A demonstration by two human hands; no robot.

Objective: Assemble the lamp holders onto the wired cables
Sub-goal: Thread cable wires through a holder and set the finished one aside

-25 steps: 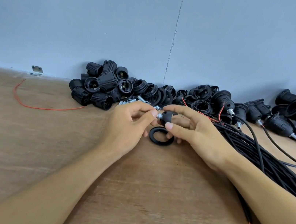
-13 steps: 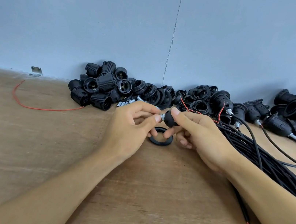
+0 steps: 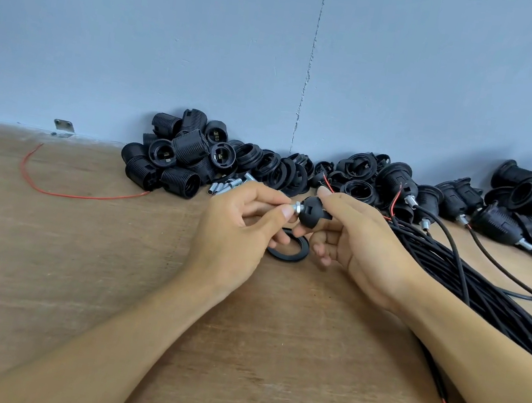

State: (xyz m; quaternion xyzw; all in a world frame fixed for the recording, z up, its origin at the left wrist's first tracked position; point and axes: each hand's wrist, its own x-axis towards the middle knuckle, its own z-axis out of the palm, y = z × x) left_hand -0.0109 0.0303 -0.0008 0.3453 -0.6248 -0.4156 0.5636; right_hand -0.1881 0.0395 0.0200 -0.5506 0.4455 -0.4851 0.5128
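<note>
- Head view: the right hand [image 3: 366, 250] grips a black lamp holder cap [image 3: 312, 211] above the table [image 3: 76, 259] middle, and the left hand [image 3: 236, 231] pinches its metal nipple [image 3: 295, 210].
- A black ring [image 3: 287, 255] lies beneath them; cables [image 3: 486, 289] run along the right edge.

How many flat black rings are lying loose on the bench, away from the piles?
1. The flat black ring lies on the bench below the left hand and right hand, partly covered by fingers. More may be hidden under the hands.
</note>
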